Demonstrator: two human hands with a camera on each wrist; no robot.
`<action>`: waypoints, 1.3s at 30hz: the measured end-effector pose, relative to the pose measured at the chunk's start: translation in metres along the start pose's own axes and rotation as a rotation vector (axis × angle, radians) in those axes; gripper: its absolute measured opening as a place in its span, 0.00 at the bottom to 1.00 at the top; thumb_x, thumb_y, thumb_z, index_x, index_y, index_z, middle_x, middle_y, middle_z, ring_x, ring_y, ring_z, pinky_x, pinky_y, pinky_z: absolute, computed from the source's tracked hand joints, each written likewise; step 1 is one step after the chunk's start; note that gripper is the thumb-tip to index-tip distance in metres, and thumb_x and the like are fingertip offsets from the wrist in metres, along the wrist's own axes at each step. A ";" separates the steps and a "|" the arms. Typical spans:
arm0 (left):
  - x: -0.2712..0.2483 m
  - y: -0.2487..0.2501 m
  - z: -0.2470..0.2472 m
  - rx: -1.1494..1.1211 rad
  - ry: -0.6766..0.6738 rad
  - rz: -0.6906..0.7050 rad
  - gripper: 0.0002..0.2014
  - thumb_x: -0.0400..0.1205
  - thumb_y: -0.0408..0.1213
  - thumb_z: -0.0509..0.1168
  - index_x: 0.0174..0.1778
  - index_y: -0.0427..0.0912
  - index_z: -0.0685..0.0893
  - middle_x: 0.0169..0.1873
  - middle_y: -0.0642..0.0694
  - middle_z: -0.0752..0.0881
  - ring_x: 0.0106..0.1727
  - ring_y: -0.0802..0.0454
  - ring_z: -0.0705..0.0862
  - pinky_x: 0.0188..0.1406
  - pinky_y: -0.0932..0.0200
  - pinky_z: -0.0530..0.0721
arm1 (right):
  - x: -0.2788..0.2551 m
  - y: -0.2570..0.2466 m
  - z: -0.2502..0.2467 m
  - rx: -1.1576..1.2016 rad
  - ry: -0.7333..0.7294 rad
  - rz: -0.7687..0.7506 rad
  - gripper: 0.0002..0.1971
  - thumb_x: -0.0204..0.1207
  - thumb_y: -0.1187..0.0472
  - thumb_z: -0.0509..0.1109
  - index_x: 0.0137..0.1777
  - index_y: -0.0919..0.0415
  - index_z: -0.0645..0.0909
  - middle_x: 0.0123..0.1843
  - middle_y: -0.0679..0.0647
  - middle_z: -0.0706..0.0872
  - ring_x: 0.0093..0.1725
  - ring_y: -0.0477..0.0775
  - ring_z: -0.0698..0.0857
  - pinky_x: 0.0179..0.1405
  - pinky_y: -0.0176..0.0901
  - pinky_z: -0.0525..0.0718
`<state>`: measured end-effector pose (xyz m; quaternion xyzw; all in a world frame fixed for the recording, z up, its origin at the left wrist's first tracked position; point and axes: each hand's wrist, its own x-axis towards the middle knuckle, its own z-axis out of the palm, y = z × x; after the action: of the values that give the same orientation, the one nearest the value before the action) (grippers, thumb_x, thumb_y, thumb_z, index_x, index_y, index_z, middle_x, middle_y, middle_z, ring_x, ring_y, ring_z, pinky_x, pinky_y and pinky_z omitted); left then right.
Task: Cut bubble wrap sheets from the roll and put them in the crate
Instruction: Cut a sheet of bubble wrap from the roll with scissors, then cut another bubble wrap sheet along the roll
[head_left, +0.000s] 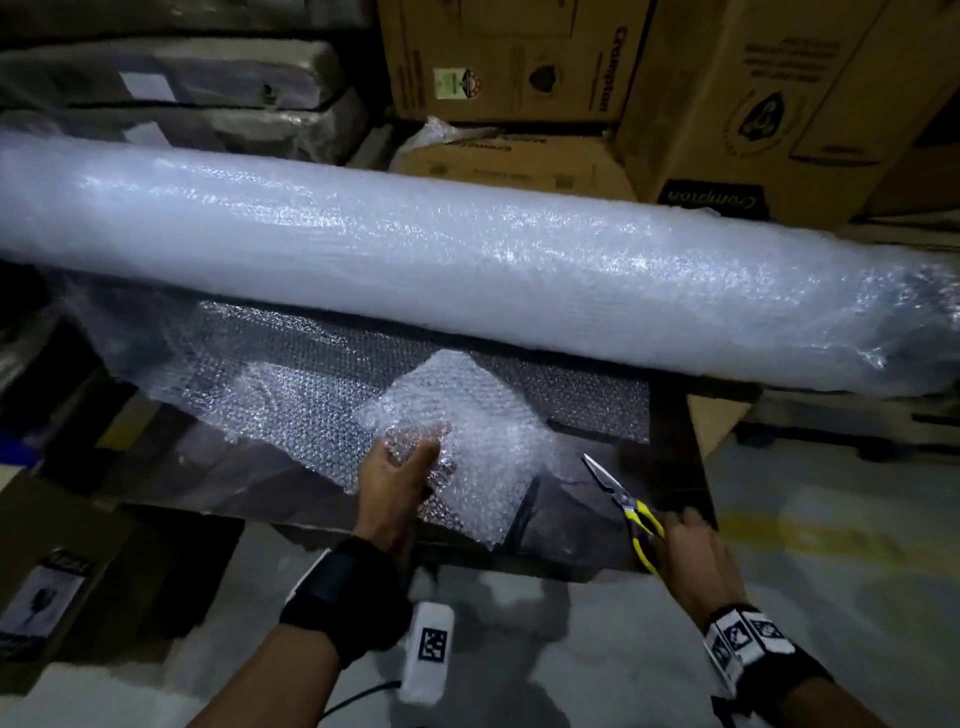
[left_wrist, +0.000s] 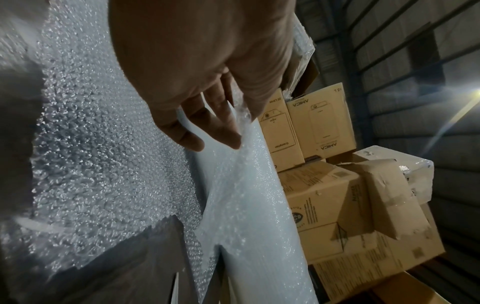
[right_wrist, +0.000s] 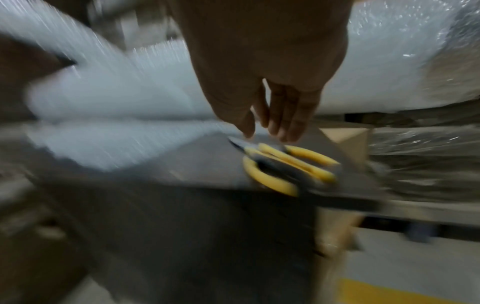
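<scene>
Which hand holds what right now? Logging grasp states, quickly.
Left hand: pinching the bubble wrap sheet.
Right hand: open, fingers straight, holding nothing, beside the scissors.

Motion blur smears the right wrist view, and the roll (head_left: 467, 270) runs past both head-view edges.

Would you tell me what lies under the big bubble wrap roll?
The bubble wrap roll rests on a dark tabletop, its loose sheet spreading toward the person. Whatever sits beneath the roll's middle is covered.
</scene>
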<state>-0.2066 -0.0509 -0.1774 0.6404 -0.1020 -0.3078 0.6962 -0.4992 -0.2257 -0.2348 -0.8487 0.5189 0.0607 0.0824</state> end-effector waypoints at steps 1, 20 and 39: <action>0.002 0.001 -0.001 -0.036 -0.007 -0.018 0.09 0.81 0.36 0.74 0.50 0.41 0.79 0.37 0.51 0.89 0.38 0.54 0.88 0.29 0.59 0.83 | -0.003 -0.010 0.001 0.037 0.053 -0.004 0.12 0.79 0.53 0.71 0.55 0.61 0.87 0.49 0.65 0.84 0.49 0.71 0.87 0.44 0.57 0.83; 0.052 -0.019 -0.072 -0.213 -0.199 -0.494 0.47 0.71 0.69 0.72 0.69 0.29 0.79 0.53 0.34 0.83 0.41 0.46 0.83 0.37 0.54 0.84 | 0.027 -0.138 0.000 1.672 -0.409 0.272 0.20 0.67 0.62 0.80 0.56 0.73 0.83 0.46 0.63 0.89 0.40 0.52 0.87 0.31 0.39 0.84; 0.182 -0.021 -0.033 0.980 -0.427 0.002 0.04 0.78 0.38 0.75 0.41 0.42 0.89 0.33 0.49 0.89 0.35 0.52 0.87 0.34 0.64 0.81 | 0.058 -0.174 0.059 1.157 -0.056 0.476 0.04 0.74 0.64 0.79 0.39 0.60 0.88 0.34 0.57 0.92 0.34 0.53 0.87 0.43 0.59 0.88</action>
<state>-0.0516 -0.1249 -0.2484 0.8136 -0.3736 -0.3470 0.2794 -0.3188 -0.1859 -0.2900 -0.5259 0.6401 -0.1911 0.5265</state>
